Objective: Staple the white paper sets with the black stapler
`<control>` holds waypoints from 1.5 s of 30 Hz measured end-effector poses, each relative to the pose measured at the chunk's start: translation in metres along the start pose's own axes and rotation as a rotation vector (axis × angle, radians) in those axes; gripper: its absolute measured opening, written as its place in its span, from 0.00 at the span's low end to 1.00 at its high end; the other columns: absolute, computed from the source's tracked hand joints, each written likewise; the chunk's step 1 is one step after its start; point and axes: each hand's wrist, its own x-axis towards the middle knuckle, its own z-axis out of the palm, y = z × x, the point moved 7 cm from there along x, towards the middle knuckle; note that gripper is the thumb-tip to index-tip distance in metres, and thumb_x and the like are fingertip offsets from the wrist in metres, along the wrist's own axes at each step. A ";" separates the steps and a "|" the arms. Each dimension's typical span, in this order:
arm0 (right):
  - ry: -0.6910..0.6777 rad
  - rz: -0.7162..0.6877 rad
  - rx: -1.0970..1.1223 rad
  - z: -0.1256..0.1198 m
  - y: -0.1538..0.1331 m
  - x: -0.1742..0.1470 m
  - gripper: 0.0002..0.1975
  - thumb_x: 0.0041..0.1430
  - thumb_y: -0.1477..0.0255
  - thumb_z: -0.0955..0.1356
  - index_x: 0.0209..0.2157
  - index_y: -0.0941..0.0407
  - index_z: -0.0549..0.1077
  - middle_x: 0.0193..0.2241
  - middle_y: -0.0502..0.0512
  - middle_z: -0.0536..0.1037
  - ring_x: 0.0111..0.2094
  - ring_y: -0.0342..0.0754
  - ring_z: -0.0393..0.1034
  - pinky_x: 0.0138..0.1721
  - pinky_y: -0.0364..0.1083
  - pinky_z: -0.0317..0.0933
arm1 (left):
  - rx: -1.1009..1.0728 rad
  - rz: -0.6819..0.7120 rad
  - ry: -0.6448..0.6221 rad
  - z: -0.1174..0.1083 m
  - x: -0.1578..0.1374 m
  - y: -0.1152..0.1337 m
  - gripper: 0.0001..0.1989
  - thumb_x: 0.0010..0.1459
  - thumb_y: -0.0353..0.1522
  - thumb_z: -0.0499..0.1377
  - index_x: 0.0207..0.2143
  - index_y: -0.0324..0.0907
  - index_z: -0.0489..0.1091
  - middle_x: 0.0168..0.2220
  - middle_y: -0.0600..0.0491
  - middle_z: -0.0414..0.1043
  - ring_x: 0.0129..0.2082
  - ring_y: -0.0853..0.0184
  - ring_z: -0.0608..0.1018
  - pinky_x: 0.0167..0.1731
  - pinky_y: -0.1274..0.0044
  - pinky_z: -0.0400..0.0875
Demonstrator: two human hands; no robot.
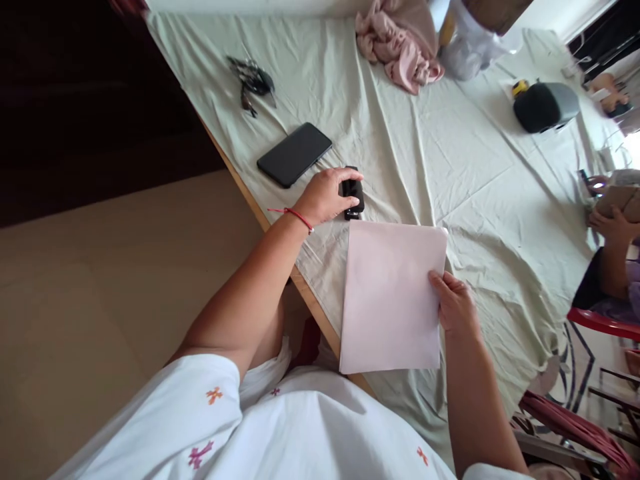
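My left hand [327,193], a red thread around its wrist, has its thumb and fingers closed around a small black stapler [355,190] lying on the cloth. A bit of shiny metal shows at the stapler's near end; part of its body is hidden by my fingers. My right hand [454,303] pinches the right edge of white paper sheets [393,297], thumb on top and fingers underneath. The sheets lie flat just below the stapler, their lower left corner over the table edge. A black phone [295,154] rests beyond my left wrist.
A wrinkled pale green cloth [480,173] covers the table. Farther off are a bunch of keys [254,80], a pink cloth [400,50], a plastic bag [473,47] and a dark rounded case [545,107]. Another person's hand [617,227] holds a brown object at right.
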 end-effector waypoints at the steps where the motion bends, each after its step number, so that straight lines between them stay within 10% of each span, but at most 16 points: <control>1: -0.002 -0.008 0.013 -0.003 0.003 -0.005 0.18 0.48 0.53 0.80 0.33 0.53 0.83 0.27 0.53 0.83 0.23 0.47 0.73 0.24 0.46 0.68 | 0.001 -0.020 0.061 -0.003 -0.003 0.003 0.21 0.53 0.24 0.65 0.51 0.39 0.79 0.55 0.47 0.80 0.56 0.60 0.79 0.57 0.69 0.75; 5: 0.043 -0.058 0.115 -0.010 0.012 -0.018 0.17 0.48 0.55 0.80 0.34 0.52 0.83 0.31 0.53 0.85 0.28 0.49 0.76 0.30 0.47 0.72 | -0.088 -0.042 0.250 -0.015 -0.039 0.022 0.12 0.66 0.36 0.59 0.46 0.40 0.77 0.51 0.46 0.80 0.53 0.61 0.79 0.44 0.76 0.78; 13: -0.020 -0.126 0.251 0.028 0.018 -0.006 0.15 0.49 0.55 0.80 0.33 0.50 0.83 0.33 0.52 0.86 0.30 0.48 0.77 0.34 0.46 0.72 | -0.624 -0.485 -0.014 0.020 -0.192 0.001 0.26 0.65 0.56 0.56 0.49 0.47 0.75 0.50 0.46 0.79 0.49 0.58 0.79 0.37 0.74 0.77; 16: -0.129 -0.110 0.271 0.053 0.022 -0.006 0.18 0.49 0.54 0.80 0.36 0.51 0.84 0.33 0.53 0.86 0.31 0.49 0.78 0.34 0.47 0.72 | -0.579 -0.545 -0.030 0.026 -0.222 -0.007 0.26 0.63 0.58 0.54 0.33 0.47 0.77 0.32 0.49 0.77 0.30 0.60 0.75 0.27 0.71 0.70; 23: -0.143 -0.189 0.224 0.052 0.026 -0.009 0.15 0.53 0.57 0.79 0.36 0.52 0.83 0.32 0.51 0.84 0.28 0.44 0.72 0.32 0.43 0.68 | -0.385 -0.498 0.094 0.021 -0.213 0.001 0.26 0.58 0.50 0.65 0.19 0.44 0.63 0.19 0.57 0.55 0.23 0.69 0.58 0.24 0.74 0.51; 30: -0.071 -0.218 0.277 0.033 0.026 0.003 0.18 0.45 0.62 0.82 0.39 0.50 0.83 0.37 0.51 0.85 0.32 0.47 0.76 0.38 0.48 0.71 | -0.572 -0.530 0.217 0.030 -0.193 -0.001 0.21 0.51 0.48 0.72 0.38 0.43 0.75 0.36 0.54 0.77 0.36 0.63 0.75 0.40 0.72 0.73; 45: -0.073 -0.267 0.198 0.036 0.020 0.004 0.17 0.53 0.58 0.79 0.40 0.52 0.80 0.33 0.49 0.82 0.30 0.44 0.70 0.35 0.44 0.67 | -0.546 -0.458 0.219 0.016 -0.182 -0.027 0.22 0.58 0.52 0.65 0.31 0.42 0.70 0.30 0.55 0.71 0.34 0.66 0.72 0.40 0.74 0.70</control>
